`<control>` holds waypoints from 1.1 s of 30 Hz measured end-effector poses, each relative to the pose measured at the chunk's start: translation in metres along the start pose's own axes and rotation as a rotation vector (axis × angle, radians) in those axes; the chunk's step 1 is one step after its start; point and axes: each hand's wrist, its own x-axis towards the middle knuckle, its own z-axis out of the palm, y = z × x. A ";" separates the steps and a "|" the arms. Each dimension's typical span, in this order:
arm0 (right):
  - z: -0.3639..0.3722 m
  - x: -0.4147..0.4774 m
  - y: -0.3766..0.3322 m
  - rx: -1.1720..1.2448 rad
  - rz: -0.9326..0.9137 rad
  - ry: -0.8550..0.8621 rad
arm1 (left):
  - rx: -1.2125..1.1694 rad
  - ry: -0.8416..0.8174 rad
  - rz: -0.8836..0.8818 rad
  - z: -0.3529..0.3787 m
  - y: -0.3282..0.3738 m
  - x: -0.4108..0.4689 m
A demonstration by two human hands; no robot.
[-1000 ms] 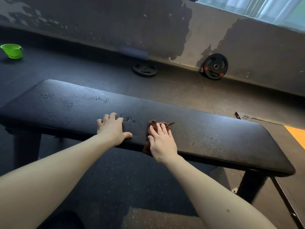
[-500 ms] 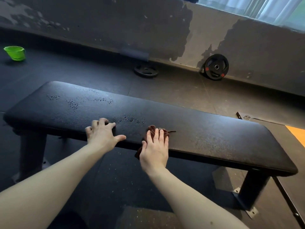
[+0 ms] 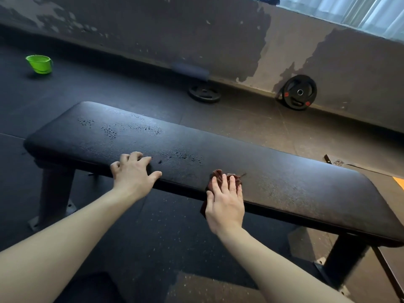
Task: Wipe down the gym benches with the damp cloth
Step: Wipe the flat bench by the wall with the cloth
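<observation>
A long black padded gym bench (image 3: pixel 284 171) runs from the left to the lower right, with water droplets on its left and middle. A dark red cloth (image 3: pixel 218 174) lies over the bench's near edge. My right hand (image 3: pixel 225 204) presses flat on the cloth with straight fingers; most of the cloth is hidden under it. My left hand (image 3: pixel 133 173) rests on the near edge of the pad to the left, fingers spread and slightly bent, holding nothing.
A green bucket (image 3: pixel 40 64) stands on the dark floor at far left. One black weight plate (image 3: pixel 204 92) lies flat near the wall and another (image 3: pixel 299 92) leans against it. The bench's metal legs (image 3: pixel 343 259) stand under each end. An orange mat corner (image 3: pixel 399 181) shows at right.
Both hands and the cloth slid left along the near edge of the bench, then the view shifted slightly. The right hand keeps pressing the cloth.
</observation>
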 end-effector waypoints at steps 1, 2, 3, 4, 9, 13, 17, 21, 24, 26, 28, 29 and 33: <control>0.002 0.001 -0.010 0.002 -0.028 -0.009 | 0.011 0.012 -0.032 -0.002 -0.007 0.002; 0.005 0.003 -0.020 0.005 -0.068 -0.019 | 0.028 0.007 -0.066 -0.004 -0.014 0.005; 0.007 0.007 -0.032 0.014 -0.109 -0.027 | 0.054 -0.011 -0.093 -0.006 -0.019 0.009; 0.009 0.011 -0.043 0.030 -0.146 -0.039 | 0.079 -0.037 -0.110 -0.008 -0.022 0.011; 0.012 0.024 -0.050 0.082 -0.312 -0.051 | 0.105 -0.091 -0.133 -0.012 -0.021 0.014; 0.001 0.017 0.006 0.101 -0.380 0.018 | 0.100 -0.091 -0.140 -0.011 -0.022 0.013; -0.005 0.013 0.033 0.088 -0.349 0.037 | 0.077 -0.066 -0.137 -0.005 -0.024 0.010; -0.003 0.017 0.007 0.051 -0.313 0.025 | 0.055 -0.025 -0.137 0.002 -0.023 0.006; 0.004 0.021 -0.033 0.057 -0.383 -0.002 | 0.024 0.018 -0.132 0.010 -0.021 -0.002; 0.010 0.025 -0.063 0.091 -0.455 -0.022 | 0.017 0.038 -0.137 0.015 -0.021 -0.007; 0.013 0.029 -0.080 0.130 -0.514 -0.043 | 0.015 0.047 -0.145 0.017 -0.021 -0.009; 0.013 0.031 -0.081 0.145 -0.533 -0.045 | 0.019 0.048 -0.149 0.018 -0.021 -0.009; 0.002 0.033 -0.040 0.184 -0.547 -0.033 | 0.026 0.065 -0.155 0.020 -0.020 -0.010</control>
